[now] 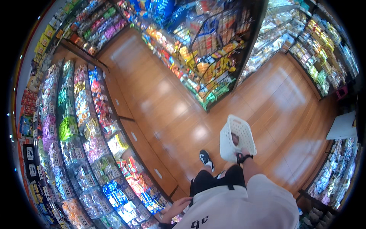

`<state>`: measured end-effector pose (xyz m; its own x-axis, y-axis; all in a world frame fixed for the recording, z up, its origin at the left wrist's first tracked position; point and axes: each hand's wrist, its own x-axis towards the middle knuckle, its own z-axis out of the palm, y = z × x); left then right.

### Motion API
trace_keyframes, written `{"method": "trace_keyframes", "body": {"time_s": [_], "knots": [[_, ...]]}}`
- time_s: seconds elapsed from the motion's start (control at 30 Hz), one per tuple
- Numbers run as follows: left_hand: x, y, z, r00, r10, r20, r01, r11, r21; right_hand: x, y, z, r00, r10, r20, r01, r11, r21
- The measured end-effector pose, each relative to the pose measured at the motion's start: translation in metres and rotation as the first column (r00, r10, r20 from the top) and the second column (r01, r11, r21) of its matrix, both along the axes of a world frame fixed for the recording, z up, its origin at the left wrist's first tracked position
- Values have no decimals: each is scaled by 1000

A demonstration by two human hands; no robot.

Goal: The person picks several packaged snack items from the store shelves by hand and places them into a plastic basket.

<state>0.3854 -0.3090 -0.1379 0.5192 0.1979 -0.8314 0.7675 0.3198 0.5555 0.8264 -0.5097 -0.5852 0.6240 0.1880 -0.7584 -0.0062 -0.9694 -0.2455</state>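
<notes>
A white plastic shopping basket [224,143] with holes in its walls hangs in front of my right leg. My right hand [245,151] is closed on its near edge, and a black watch [244,157] circles that wrist. Inside the basket shows a small pinkish-brown patch, too blurred to name. My left hand [180,207] hangs by my left hip, next to my black shorts, with its fingers loosely stretched and nothing seen in them. Nearest to it are bagged snacks [148,198] in the lowest row of the left shelf.
Tiered bins of packaged sweets [68,128] run along my left. A corner display rack [213,72] of snack bags juts out ahead. More stocked shelves [318,49] stand at far right, others [333,171] at near right. Brown wood-look flooring [167,103] lies between them.
</notes>
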Motion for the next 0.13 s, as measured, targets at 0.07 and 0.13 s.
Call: {"method": "trace_keyframes", "body": {"time_s": [0.07,0.13], "knots": [[-5,2,-3,985,143,-93,-148,988,-52,-16,41,10,900,-330,-286,381,913,145],[-11,-6,-8,963,254,-89,-257,966,-20,-19,96,50,235,-610,-756,957,281,71]]}}
